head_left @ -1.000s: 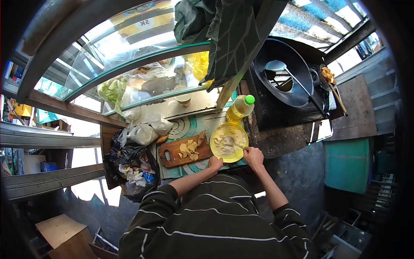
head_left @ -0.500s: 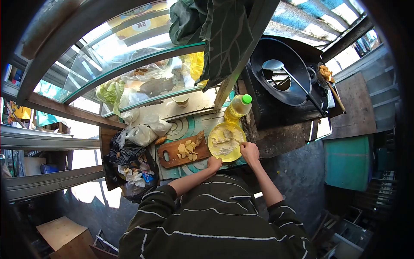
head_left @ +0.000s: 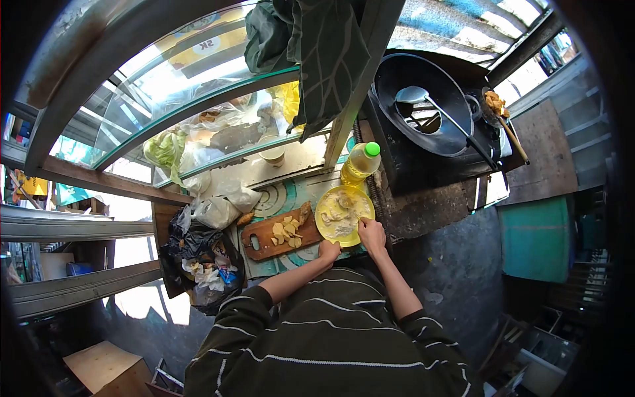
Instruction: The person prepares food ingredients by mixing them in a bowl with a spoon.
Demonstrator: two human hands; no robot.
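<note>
A yellow bowl [head_left: 349,242] with pale flour or batter [head_left: 342,227] inside sits at the counter's front edge. My left hand [head_left: 329,250] is closed on its near-left rim. In my right hand [head_left: 372,235] is the handle of a spoon [head_left: 346,202], its head down in the mix. Left of the bowl lies a wooden cutting board [head_left: 258,251] bearing sliced yellowish pieces [head_left: 287,231] and a long brown root-like piece [head_left: 305,212]. Just behind the bowl stands an oil bottle [head_left: 358,169] with a green cap.
A large black wok [head_left: 397,122] with a ladle-like turner [head_left: 413,94] rests on the stove at the right. Fried food fills a strainer [head_left: 495,109] beside it. Black rubbish bags [head_left: 192,231] hang at the left, below a glass display case [head_left: 225,92].
My right hand has shifted slightly left and up over the bowl, and the spoon has moved within the mix. My left hand stays on the rim. The whole view has tilted a little.
</note>
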